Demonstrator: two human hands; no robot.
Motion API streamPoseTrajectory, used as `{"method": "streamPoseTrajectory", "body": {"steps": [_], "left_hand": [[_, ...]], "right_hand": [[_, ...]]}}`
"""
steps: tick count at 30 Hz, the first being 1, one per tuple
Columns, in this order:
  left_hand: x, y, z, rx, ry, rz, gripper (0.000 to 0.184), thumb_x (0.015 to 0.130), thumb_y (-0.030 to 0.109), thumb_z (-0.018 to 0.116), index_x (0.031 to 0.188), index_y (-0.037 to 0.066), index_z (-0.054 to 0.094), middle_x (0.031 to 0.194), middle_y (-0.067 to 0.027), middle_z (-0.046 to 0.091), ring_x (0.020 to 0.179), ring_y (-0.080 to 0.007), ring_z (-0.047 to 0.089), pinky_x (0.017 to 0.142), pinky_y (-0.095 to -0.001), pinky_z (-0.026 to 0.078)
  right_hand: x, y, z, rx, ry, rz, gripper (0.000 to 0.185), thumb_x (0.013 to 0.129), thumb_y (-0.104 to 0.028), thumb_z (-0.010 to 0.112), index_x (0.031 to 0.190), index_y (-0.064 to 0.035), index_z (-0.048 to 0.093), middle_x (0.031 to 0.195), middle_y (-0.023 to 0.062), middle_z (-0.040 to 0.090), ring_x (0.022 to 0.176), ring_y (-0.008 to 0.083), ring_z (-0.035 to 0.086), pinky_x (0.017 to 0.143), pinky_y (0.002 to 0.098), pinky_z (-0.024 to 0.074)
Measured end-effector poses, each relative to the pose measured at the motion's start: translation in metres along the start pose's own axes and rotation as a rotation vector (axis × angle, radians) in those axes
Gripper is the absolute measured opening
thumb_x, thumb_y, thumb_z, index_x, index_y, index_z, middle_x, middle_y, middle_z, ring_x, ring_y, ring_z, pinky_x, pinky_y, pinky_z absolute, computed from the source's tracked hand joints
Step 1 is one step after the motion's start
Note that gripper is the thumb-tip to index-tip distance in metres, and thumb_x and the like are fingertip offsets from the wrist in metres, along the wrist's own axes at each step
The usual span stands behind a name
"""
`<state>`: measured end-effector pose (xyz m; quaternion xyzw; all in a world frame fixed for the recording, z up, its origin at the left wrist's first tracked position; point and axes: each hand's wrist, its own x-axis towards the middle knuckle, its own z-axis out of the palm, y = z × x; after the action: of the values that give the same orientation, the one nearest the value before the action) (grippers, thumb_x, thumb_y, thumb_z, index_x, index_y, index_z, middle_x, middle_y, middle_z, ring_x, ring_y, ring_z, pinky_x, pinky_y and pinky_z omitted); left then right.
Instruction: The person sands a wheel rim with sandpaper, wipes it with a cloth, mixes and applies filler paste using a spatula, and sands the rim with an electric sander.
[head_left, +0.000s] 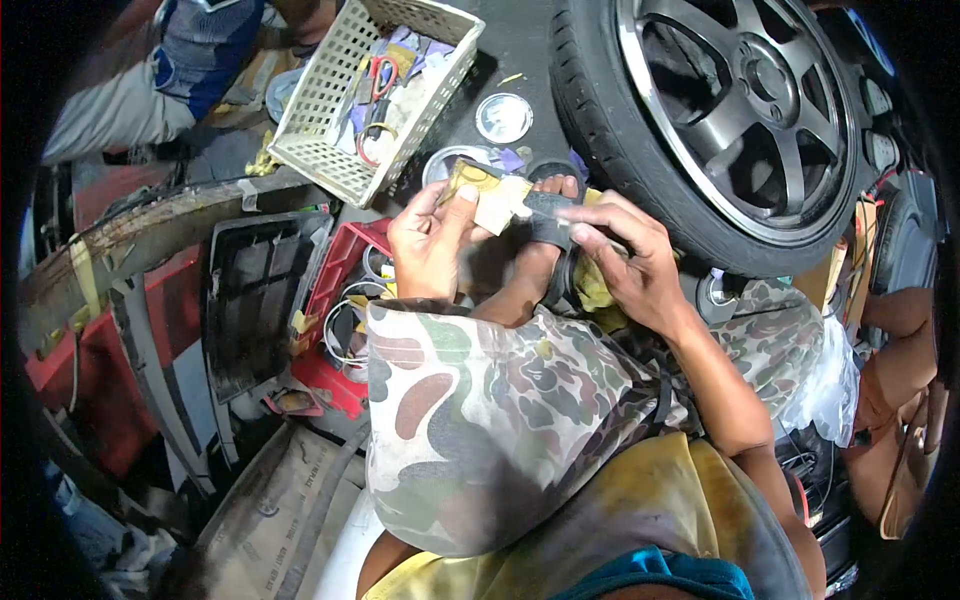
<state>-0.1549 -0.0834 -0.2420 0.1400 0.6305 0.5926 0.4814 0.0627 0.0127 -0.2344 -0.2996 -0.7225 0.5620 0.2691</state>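
Observation:
My left hand (430,240) pinches a yellowish, creased sheet (495,210), paper-like, with a darker curved mark near its upper end. Close to the sheet's right edge, my right hand (630,255) has thumb and fingers pressed together on a small flat piece whose kind I cannot make out. Below both hands is a foot in a black sandal (545,235), partly hidden. Just beyond the sheet sits a round, shallow container (440,165) with whitish residue, and a white-smeared round lid (503,118) lies on the floor farther off.
A tyre on a spoked wheel (620,150) stands at the right. At upper left, a cream plastic basket (300,150) holds red-handled scissors (380,75) and scraps. A red crate (330,290) with cables is left of my knee. Other people's limbs appear at both sides.

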Motion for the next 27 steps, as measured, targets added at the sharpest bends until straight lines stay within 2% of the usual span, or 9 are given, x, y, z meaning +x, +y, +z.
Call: {"method": "streamPoseTrajectory", "body": {"steps": [8, 10, 11, 12, 13, 15, 17, 22, 27], "left_hand": [[0.009, -0.016, -0.013, -0.223, -0.12, -0.183, 0.033, 0.099, 0.012, 0.068, 0.127, -0.005, 0.062, 0.121, -0.0175, 0.071, 0.111, -0.0311, 0.071, 0.098, -0.0491, 0.058], [0.021, -0.022, -0.022, -0.249, -0.238, -0.194, 0.029, 0.099, 0.013, 0.067, 0.124, -0.002, 0.064, 0.124, -0.0147, 0.07, 0.118, -0.0288, 0.067, 0.103, -0.045, 0.054], [0.02, -0.029, -0.033, -0.008, -0.133, -0.054, 0.024, 0.101, 0.016, 0.066, 0.119, 0.0, 0.065, 0.121, -0.0111, 0.07, 0.114, -0.0224, 0.067, 0.099, -0.0397, 0.054], [0.029, 0.002, -0.023, -0.063, -0.15, -0.333, 0.025, 0.102, 0.023, 0.065, 0.117, 0.003, 0.067, 0.117, -0.0071, 0.071, 0.107, -0.0171, 0.068, 0.092, -0.0345, 0.054], [0.022, 0.02, -0.008, 0.052, -0.16, -0.339, 0.029, 0.103, 0.035, 0.063, 0.114, 0.009, 0.069, 0.078, 0.006, 0.062, 0.065, -0.009, 0.053, 0.061, -0.0286, 0.041], [0.019, 0.05, 0.035, 0.148, 0.012, -0.24, 0.038, 0.104, 0.035, 0.062, 0.13, 0.008, 0.063, 0.11, -0.0049, 0.071, 0.092, -0.0144, 0.067, 0.084, -0.0316, 0.055], [0.035, 0.072, 0.044, 0.103, -0.217, -0.169, 0.036, 0.103, 0.023, 0.064, 0.131, 0.001, 0.061, 0.122, -0.0111, 0.07, 0.104, -0.0191, 0.069, 0.096, -0.0341, 0.057], [0.009, 0.122, 0.172, 0.411, -0.757, -0.304, 0.04, 0.101, 0.013, 0.065, 0.134, -0.008, 0.058, 0.121, -0.0176, 0.07, 0.107, -0.0252, 0.071, 0.099, -0.0374, 0.054], [-0.029, 0.13, 0.282, 0.787, -1.149, -0.186, 0.022, 0.094, 0.013, 0.072, 0.102, -0.007, 0.07, 0.107, -0.0112, 0.071, 0.099, -0.0187, 0.065, 0.095, -0.0331, 0.049]], "right_hand": [[-0.028, 0.006, 0.02, -0.188, 0.14, -0.06, 0.024, 0.092, -0.004, 0.07, 0.116, -0.0069, 0.071, 0.097, 0.0149, 0.054, 0.083, 0.0307, 0.065, 0.067, 0.0424, 0.0531], [-0.038, 0.006, 0.005, -0.145, 0.143, -0.075, 0.032, 0.086, 0.003, 0.073, 0.117, -0.0059, 0.07, 0.097, 0.0116, 0.056, 0.085, 0.0278, 0.064, 0.069, 0.0388, 0.0533], [-0.047, 0.0, -0.005, -0.165, 0.143, -0.05, 0.034, 0.086, 0.003, 0.072, 0.119, -0.0057, 0.068, 0.099, 0.012, 0.055, 0.084, 0.028, 0.063, 0.069, 0.0398, 0.053], [-0.057, -0.005, -0.016, -0.18, 0.143, -0.029, 0.035, 0.086, 0.003, 0.071, 0.12, -0.0054, 0.067, 0.101, 0.0124, 0.054, 0.083, 0.0281, 0.063, 0.069, 0.0408, 0.0528], [-0.068, -0.002, -0.024, -0.185, 0.153, -0.044, 0.036, 0.086, 0.002, 0.071, 0.122, -0.0041, 0.065, 0.104, 0.013, 0.053, 0.084, 0.0285, 0.063, 0.069, 0.04, 0.0522], [-0.077, -0.008, -0.037, -0.046, 0.358, -0.066, 0.029, 0.091, -0.004, 0.07, 0.12, -0.0024, 0.063, 0.106, 0.0148, 0.057, 0.09, 0.0327, 0.063, 0.076, 0.0433, 0.0516], [-0.079, -0.033, -0.062, 0.102, 0.464, 0.034, 0.021, 0.098, -0.013, 0.065, 0.112, 0.0005, 0.056, 0.106, 0.0201, 0.058, 0.099, 0.0417, 0.062, 0.083, 0.0485, 0.0488], [-0.068, -0.057, -0.106, 0.255, 0.833, -0.156, 0.016, 0.099, -0.014, 0.061, 0.104, 0.0012, 0.059, 0.099, 0.0175, 0.054, 0.093, 0.0372, 0.056, 0.084, 0.0471, 0.0446], [-0.084, -0.071, -0.146, 0.387, 1.112, -0.085, 0.017, 0.095, -0.015, 0.071, 0.099, 0.0003, 0.066, 0.092, 0.0127, 0.061, 0.091, 0.0298, 0.058, 0.084, 0.0398, 0.0473]]}}
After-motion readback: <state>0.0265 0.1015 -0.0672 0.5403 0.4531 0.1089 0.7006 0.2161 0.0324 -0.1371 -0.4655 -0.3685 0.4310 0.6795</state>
